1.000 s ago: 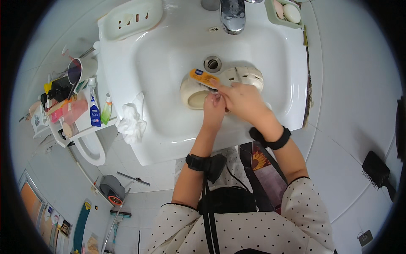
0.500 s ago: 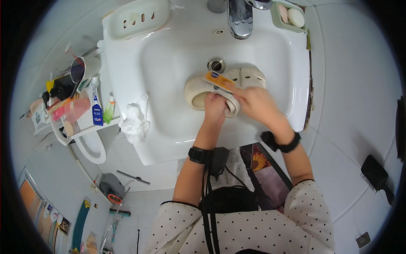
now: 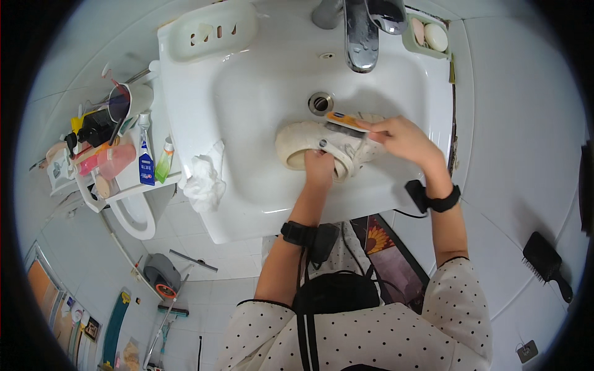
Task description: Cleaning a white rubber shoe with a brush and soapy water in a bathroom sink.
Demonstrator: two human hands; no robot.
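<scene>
A cream-white clog [image 3: 292, 137] lies in the white sink [image 3: 247, 93], just below the drain. My left hand [image 3: 318, 166] grips it, fingers tucked into the shoe's opening beside its strap [image 3: 348, 168]. In my right hand [image 3: 399, 139] is an orange-backed scrub brush [image 3: 344, 119], its dark bristles against the upper of the clog. That hand and the brush hide part of the clog's right end. Some of my left fingers are out of sight inside the shoe.
A chrome faucet [image 3: 361, 43] overhangs the basin. Soap bars sit in a green dish [image 3: 427, 51] at the back right; a white soap tray [image 3: 213, 34] is back left. A crumpled white cloth [image 3: 204, 179] hangs on the left rim, beside a shelf of toiletries [image 3: 117, 167].
My right hand has moved the brush to the right along the clog, away from the strap. The clog has turned slightly in my left hand's grip, and the whole view has shifted a little.
</scene>
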